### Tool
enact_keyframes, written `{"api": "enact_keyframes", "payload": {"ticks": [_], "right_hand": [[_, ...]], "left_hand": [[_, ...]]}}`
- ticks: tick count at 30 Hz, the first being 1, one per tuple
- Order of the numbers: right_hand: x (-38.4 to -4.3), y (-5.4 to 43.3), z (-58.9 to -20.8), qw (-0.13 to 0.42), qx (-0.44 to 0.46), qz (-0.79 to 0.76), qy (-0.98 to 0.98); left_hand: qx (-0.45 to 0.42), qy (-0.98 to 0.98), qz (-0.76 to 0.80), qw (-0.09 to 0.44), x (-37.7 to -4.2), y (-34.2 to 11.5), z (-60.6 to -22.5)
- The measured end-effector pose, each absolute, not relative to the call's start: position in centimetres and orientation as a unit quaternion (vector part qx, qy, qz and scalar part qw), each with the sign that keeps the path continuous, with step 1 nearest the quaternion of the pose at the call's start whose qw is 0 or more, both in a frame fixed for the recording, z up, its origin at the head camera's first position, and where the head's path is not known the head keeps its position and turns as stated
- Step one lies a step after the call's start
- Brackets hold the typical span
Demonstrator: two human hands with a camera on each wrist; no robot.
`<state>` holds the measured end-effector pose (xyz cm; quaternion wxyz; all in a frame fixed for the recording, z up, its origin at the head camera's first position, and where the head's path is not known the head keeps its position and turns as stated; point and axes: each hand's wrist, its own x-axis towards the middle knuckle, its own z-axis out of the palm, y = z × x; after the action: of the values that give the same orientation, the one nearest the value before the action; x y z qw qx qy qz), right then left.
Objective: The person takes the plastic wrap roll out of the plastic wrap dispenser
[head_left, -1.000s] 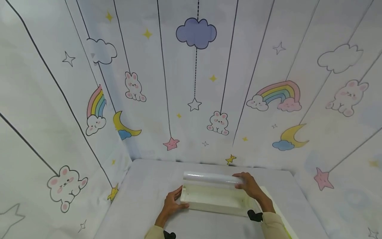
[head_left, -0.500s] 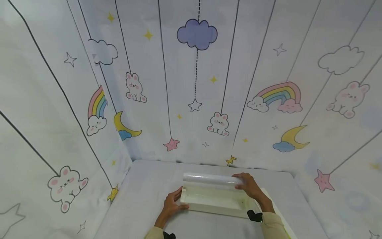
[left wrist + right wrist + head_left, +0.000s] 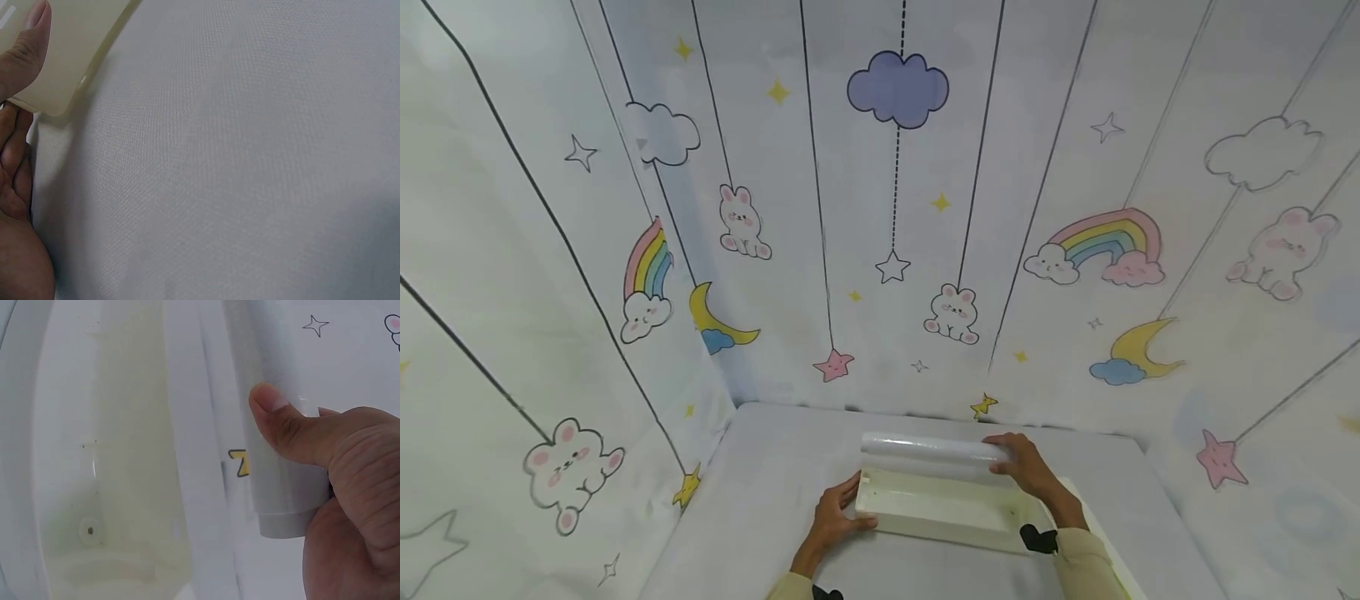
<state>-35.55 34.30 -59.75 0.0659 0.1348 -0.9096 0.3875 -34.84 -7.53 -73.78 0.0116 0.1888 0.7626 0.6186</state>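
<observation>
Gripping plastic box (image 3: 943, 532) with left hand (image 3: 835, 517), film roll (image 3: 925, 448) beyond it with right hand (image 3: 1030, 468); likely slippery, best encircled near end.

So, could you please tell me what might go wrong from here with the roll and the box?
The right hand grips the roll near one end only, so the free end may dip or swing and knock the box. The roll's surface looks glossy, so it might slip from the fingers. The left hand holds just the box's left end, so a bump could turn the other end.
</observation>
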Motion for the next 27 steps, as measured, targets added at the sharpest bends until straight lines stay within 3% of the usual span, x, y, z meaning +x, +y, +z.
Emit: {"api": "enact_keyframes", "payload": {"ticks": [16, 27], "right_hand": [[-35.30, 34.79, -59.84, 0.034, 0.101, 0.400, -0.910], [-36.10, 34.82, -60.64, 0.057, 0.117, 0.395, -0.909]], "left_hand": [[0.165, 0.751, 0.638, 0.039, -35.19, -7.50, -74.14], [0.177, 0.759, 0.626, 0.031, -35.03, -7.39, -73.63]]}}
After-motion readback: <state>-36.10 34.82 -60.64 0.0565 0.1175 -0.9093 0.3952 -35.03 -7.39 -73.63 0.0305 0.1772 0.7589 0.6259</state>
